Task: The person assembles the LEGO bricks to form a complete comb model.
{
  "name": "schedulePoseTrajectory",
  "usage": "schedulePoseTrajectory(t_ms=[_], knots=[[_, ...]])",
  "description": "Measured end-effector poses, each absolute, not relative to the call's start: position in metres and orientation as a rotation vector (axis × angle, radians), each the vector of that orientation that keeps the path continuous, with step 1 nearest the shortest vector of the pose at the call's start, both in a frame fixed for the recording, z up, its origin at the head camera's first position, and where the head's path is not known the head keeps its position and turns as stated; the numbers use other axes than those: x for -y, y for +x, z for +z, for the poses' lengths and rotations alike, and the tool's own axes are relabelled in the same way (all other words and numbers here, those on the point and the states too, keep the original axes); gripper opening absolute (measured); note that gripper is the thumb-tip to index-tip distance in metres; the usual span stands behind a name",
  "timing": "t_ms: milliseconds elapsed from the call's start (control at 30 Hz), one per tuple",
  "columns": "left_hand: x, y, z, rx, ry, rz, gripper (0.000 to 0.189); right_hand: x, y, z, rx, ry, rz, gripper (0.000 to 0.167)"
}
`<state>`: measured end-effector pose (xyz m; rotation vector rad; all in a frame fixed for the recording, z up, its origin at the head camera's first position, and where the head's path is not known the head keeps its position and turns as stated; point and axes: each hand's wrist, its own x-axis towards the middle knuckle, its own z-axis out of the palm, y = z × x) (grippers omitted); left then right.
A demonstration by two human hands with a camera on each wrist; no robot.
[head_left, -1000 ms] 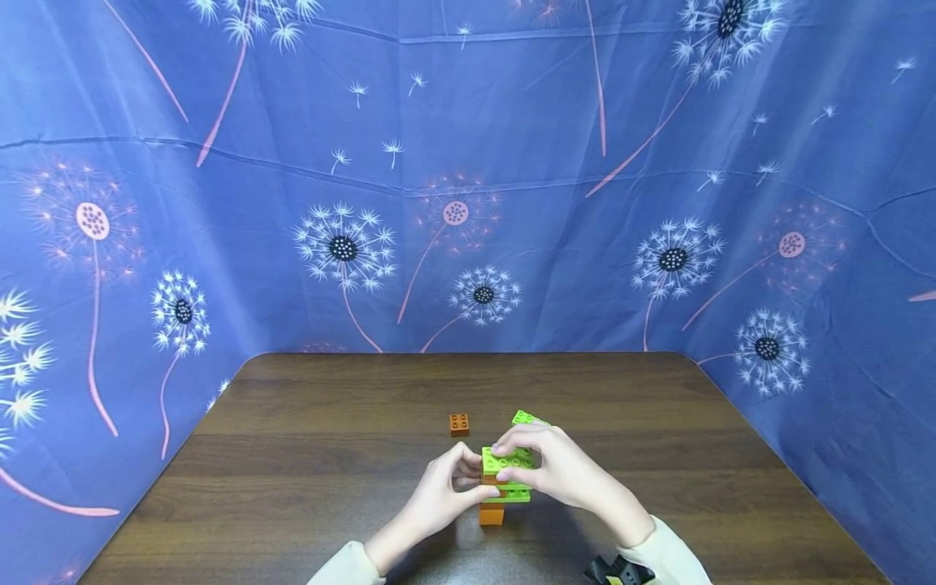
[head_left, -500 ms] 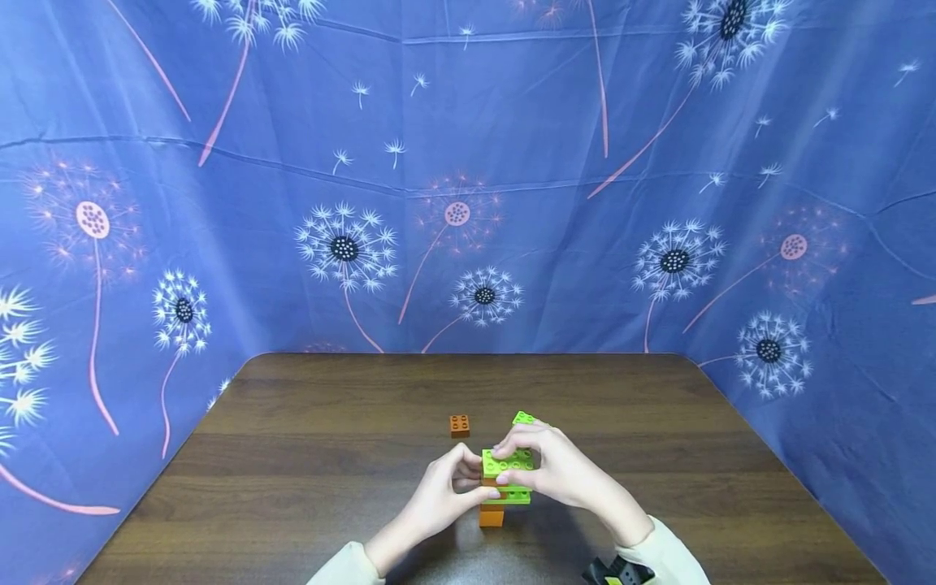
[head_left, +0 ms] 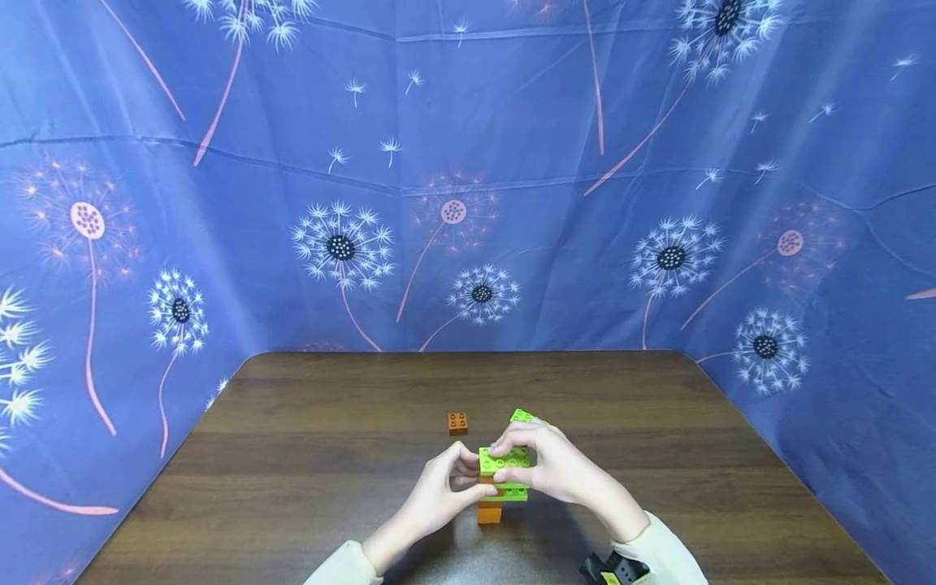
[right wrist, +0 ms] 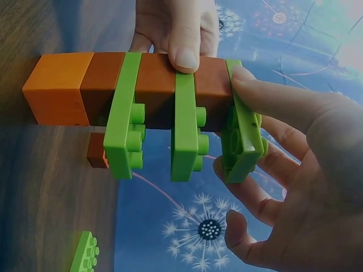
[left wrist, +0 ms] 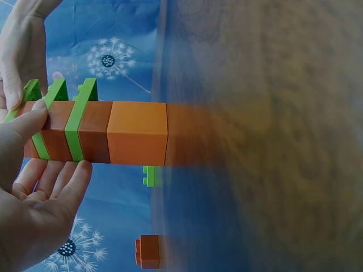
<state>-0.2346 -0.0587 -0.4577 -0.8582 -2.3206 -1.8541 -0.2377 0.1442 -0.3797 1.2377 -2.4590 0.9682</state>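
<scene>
While the left hand (head_left: 435, 492) gripped a tower of orange and brown blocks (left wrist: 94, 136) upright on the table (head_left: 329, 426), the right hand (head_left: 553, 465) pinched its topmost green plate (right wrist: 248, 136); with three plates (right wrist: 187, 127) overhanging one side, off-center pressure could have toppled it.

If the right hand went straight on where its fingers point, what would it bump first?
The top green plate, which the right hand pinches. Past that, the left hand looks next, but it may sit too low to bump.
</scene>
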Motion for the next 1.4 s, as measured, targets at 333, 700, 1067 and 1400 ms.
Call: schedulePoseTrajectory(t_ms=[333,700,1067,1400], knots=[[0.061,-0.232,-0.461,2.326,-0.884,-1.825,0.032,-0.144,-0.238,-0.394,2.419,1.224,1.059,0.019],[0.062,-0.227,-0.471,2.358,-0.845,-1.867,0.032,-0.145,-0.238,-0.414,2.338,1.238,1.09,0.022],[0.058,-0.229,-0.471,2.336,-0.859,-1.865,0.033,-0.158,-0.229,-0.422,2.533,0.899,0.956,0.042],[0.058,-0.234,-0.461,2.359,-0.863,-1.811,0.034,-0.17,-0.232,-0.42,2.541,0.884,1.0,0.038]])
